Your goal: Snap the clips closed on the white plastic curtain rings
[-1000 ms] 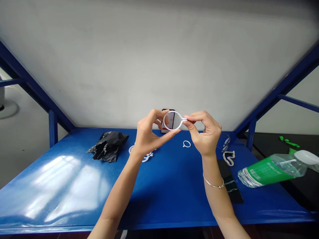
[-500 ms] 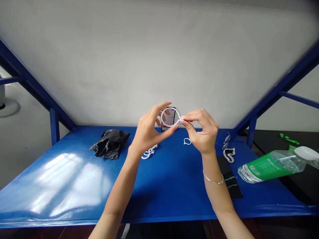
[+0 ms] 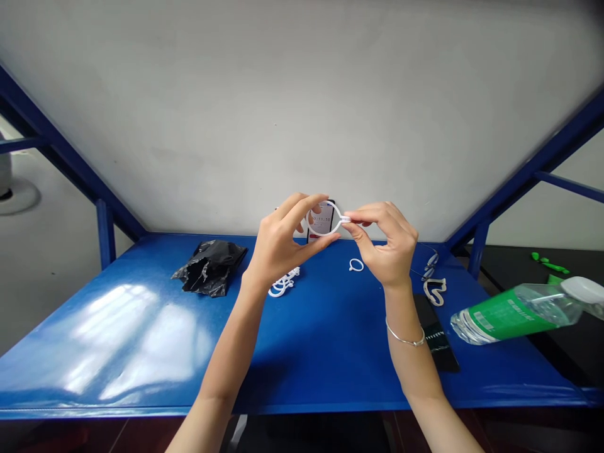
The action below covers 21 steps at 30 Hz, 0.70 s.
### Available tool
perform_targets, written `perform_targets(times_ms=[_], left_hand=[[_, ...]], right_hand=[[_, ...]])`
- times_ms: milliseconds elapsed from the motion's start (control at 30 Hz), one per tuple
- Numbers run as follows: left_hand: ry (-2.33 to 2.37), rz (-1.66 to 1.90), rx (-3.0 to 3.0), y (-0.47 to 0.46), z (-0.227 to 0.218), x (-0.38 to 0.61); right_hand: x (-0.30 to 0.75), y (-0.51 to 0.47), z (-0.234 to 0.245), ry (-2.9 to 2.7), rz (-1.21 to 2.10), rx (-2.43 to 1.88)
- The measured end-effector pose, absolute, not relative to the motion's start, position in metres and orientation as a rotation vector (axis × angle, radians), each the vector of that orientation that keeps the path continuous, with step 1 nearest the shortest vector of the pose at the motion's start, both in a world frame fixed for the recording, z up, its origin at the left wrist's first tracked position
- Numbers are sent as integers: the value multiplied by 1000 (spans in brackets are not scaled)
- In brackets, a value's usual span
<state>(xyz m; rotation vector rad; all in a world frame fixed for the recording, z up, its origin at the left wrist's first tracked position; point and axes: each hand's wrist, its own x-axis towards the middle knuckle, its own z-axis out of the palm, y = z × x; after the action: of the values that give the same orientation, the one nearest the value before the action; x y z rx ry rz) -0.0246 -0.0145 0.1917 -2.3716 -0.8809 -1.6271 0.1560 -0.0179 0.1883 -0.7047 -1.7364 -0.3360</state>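
A white plastic ring with a small tab on one side is held up between my two hands above the table. My left hand curves round the ring, with its thumb below and fingers above and behind. Between thumb and forefinger, my right hand pinches the tab at the ring's right side. Behind the ring a phone with a running timer leans against the wall. Beneath my right hand a similar white ring lies on the table. Several more white rings lie heaped beside my left forearm, partly hidden by it.
A crumpled black plastic bag lies left on the blue table. To the right are a white curved piece, a dark flat object partly behind my right forearm, and a tilted water bottle. Blue metal bars flank the table.
Both hands keep their hold on the ring, and my right fingers have shifted slightly at the tab. The whole view has tilted a little; the things on the table have not moved.
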Motion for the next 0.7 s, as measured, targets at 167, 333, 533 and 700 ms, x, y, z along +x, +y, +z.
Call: perform_targets(times_ms=[167, 333, 533, 700], left_hand=[[-915, -1602, -2344, -14, 190, -20], [-970, -1574, -2349, -13, 186, -14], [-960, -1538, -2366, -13, 185, -15], [-1003, -1474, -2421, -13, 188, -19]], right_hand=[[161, -18, 190, -1748, -339, -688], [167, -19, 193, -1754, -336, -715], [172, -18, 194, -1737, -320, -746], [169, -18, 194, -1750, -280, -730]])
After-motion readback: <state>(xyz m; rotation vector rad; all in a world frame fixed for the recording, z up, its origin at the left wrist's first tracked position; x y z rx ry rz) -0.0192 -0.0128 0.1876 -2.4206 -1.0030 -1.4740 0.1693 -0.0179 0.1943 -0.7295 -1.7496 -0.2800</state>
